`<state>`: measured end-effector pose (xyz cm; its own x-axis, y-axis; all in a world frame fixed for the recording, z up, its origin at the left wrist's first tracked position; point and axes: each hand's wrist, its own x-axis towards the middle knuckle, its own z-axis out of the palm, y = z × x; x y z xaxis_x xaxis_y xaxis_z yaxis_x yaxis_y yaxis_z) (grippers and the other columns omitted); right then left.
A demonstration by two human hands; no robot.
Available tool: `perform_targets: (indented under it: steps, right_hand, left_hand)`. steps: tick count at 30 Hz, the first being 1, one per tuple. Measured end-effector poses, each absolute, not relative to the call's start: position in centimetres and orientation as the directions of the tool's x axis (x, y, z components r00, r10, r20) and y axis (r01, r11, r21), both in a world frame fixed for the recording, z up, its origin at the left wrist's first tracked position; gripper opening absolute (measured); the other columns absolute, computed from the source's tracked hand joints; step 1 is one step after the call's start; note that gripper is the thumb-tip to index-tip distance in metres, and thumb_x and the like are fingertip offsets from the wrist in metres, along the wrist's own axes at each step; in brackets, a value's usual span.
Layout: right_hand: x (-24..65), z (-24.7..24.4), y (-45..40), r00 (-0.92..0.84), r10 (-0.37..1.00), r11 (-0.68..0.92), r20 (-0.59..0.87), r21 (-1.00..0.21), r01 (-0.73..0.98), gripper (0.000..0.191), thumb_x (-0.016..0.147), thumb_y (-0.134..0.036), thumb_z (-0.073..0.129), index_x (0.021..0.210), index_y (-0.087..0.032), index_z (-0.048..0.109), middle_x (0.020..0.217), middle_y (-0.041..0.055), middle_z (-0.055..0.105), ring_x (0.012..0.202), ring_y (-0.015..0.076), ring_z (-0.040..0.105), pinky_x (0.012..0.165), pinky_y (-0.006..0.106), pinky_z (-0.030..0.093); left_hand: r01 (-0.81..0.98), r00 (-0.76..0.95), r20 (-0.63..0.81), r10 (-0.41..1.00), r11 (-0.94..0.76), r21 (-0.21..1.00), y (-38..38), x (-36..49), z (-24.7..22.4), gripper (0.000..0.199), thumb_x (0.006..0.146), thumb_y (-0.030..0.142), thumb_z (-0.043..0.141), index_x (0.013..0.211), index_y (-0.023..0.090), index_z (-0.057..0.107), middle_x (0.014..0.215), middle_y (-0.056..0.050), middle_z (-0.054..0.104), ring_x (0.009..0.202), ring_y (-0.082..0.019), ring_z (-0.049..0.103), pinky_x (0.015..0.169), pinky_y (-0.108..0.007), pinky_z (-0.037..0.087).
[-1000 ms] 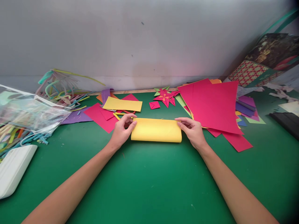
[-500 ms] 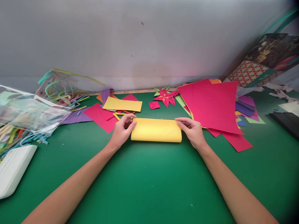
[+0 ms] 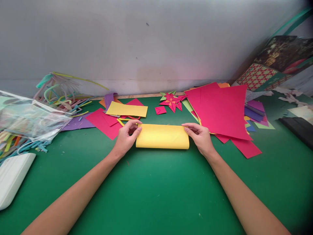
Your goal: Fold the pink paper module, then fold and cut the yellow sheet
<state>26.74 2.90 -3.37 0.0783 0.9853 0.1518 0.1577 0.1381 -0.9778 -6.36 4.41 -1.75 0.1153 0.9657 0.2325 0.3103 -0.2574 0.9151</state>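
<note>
A sheet of yellow paper [image 3: 162, 137] is bent over on itself, its rounded fold facing me and its far edges brought together. My left hand [image 3: 127, 134] pinches its far left corner between thumb and fingers. At the far right corner, my right hand [image 3: 200, 135] pinches it the same way. Beyond the left hand lies a flat yellow paper strip [image 3: 127, 109] on top of red paper and scissors, whose handles partly show. A small red folded square [image 3: 160, 110] and a red and green paper star [image 3: 171, 101] lie behind the bent sheet.
Large red sheets [image 3: 221, 112] are stacked at the right, near purple scraps [image 3: 256, 111] and a black object [image 3: 297, 130]. On the left are a clear plastic bag [image 3: 31, 114], coloured pipe-like strips [image 3: 61, 94] and a white object [image 3: 16, 178]. A wall [image 3: 156, 42] bounds the green table [image 3: 156, 189].
The whole view has shifted very slightly, so everything sits a little further left. Both hands keep the same pinch on the bent yellow paper.
</note>
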Motion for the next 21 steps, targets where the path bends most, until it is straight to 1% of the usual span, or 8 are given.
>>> perform_targets:
  steps: [8,12,16,21]
  right_hand:
    - [26.73,-3.43,3.00,0.076,0.985,0.143,0.156,-0.978,0.152,0.022,0.087,-0.043,0.081,0.102,-0.027,0.084,0.102,0.0051,0.082,0.094,0.0233,0.074,0.084,0.035,0.058]
    - [26.76,-3.37,2.95,0.082,0.984,0.143,0.156,-0.979,0.148,0.022,0.087,-0.043,0.081,0.101,-0.027,0.084,0.102,0.0053,0.082,0.094,0.0233,0.074,0.083,0.035,0.058]
    - [26.76,-3.46,3.02,0.083,0.985,0.138,0.151,-0.980,0.145,0.025,0.086,-0.043,0.082,0.104,-0.026,0.083,0.099,0.0055,0.082,0.090,0.0228,0.074,0.079,0.034,0.058]
    - [26.62,-3.50,3.14,0.105,0.983,0.133,0.149,-0.981,0.143,0.026,0.085,-0.042,0.082,0.105,-0.026,0.083,0.094,0.0051,0.081,0.086,0.0219,0.073,0.075,0.033,0.057]
  left_hand:
    - [0.302,0.113,0.233,0.966,-0.257,0.918,4.50,-6.50,-1.94,0.021,0.096,0.035,0.068,0.112,0.021,0.066,0.081,0.001,0.060,0.076,-0.015,0.056,0.067,-0.024,0.042]
    - [0.322,0.116,0.239,0.964,-0.264,0.909,4.41,-6.41,-1.72,0.024,0.096,0.035,0.067,0.116,0.021,0.066,0.080,0.001,0.059,0.074,-0.014,0.055,0.065,-0.024,0.042]
    - [0.364,0.107,0.247,0.963,-0.269,0.892,4.28,-6.37,-1.53,0.022,0.097,0.035,0.067,0.114,0.021,0.070,0.081,0.001,0.060,0.073,-0.014,0.056,0.065,-0.024,0.041]
    - [0.340,0.090,0.247,0.965,-0.263,0.903,4.30,-6.43,-1.62,0.023,0.096,0.035,0.069,0.112,0.020,0.071,0.080,0.001,0.061,0.073,-0.013,0.056,0.063,-0.024,0.041]
